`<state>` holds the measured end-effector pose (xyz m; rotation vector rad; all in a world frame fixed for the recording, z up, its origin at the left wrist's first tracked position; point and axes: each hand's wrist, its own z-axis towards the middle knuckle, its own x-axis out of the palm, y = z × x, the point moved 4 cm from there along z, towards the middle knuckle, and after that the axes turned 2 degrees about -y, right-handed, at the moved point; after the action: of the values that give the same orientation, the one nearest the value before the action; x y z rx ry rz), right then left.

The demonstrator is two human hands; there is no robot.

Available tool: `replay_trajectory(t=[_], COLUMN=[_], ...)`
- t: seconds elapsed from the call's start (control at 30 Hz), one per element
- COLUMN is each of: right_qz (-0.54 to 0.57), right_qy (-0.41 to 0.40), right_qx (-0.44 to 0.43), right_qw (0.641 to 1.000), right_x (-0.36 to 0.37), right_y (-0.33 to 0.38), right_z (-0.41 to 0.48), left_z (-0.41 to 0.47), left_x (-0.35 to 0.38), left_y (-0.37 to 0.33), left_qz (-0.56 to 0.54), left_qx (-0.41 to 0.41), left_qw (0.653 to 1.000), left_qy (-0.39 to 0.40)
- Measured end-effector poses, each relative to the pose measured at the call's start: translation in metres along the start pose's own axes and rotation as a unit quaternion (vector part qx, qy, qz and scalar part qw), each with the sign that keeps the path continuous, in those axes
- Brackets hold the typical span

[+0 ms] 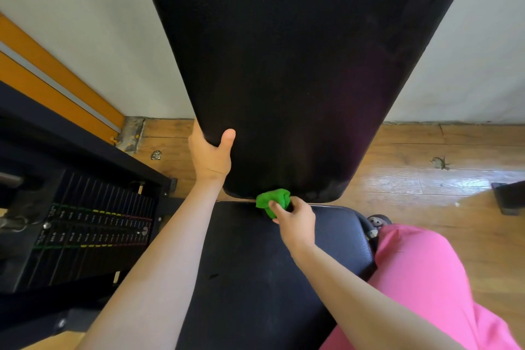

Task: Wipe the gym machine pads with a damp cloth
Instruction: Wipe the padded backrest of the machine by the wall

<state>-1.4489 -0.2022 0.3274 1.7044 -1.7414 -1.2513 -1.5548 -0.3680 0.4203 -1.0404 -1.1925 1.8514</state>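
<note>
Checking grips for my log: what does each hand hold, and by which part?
Right hand: the bunched green cloth, fingers round its near side. Left hand: the tall black padded backrest, gripped at its lower left edge.

The back pad (298, 65) runs off the frame at 12 o'clock, so its top is unseen. The left hand (210, 156) keeps its fingers behind the pad's edge; only the thumb shows. The right hand (295, 221) covers the cloth (271, 199) at the cloth's 4 o'clock side, and the cloth's far part seems tucked under the pad's lower edge. The seat (255, 278) is cut off at 6 o'clock and the pink leg (426, 278) at 5. The labels on the weight stack (91, 230), cropped at 9 o'clock, are too small to read. A small floor object (156, 154) at 10 o'clock cannot be made out.
</note>
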Motion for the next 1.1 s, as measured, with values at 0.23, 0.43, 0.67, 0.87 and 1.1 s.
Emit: replay_trajectory(t=[0.23,0.43,0.67,0.87,1.1], right_qz=[0.011,0.007,0.019,0.028,0.096], right_qy=[-0.145,-0.100,-0.077,-0.204,-0.239], right_qx=[0.003,0.022,0.038,-0.021,-0.127], right_qw=[0.989,0.995,0.996,0.978,0.958], right_x=[-0.060,-0.014,-0.024,-0.109,-0.127], right_y=[-0.017,-0.010,-0.010,-0.007,0.034], right_z=[0.009,0.006,0.011,0.022,0.016], left_z=[0.002,0.001,0.000,-0.004,-0.004], left_x=[0.001,0.002,0.001,0.000,0.001], left_y=[0.008,0.007,0.002,-0.008,-0.004], left_qz=[0.001,0.010,0.016,0.023,0.047], left_qx=[-0.002,-0.011,-0.019,-0.014,-0.011], left_qw=[1.000,1.000,1.000,1.000,0.999], left_qy=[-0.005,-0.005,-0.006,-0.009,-0.011])
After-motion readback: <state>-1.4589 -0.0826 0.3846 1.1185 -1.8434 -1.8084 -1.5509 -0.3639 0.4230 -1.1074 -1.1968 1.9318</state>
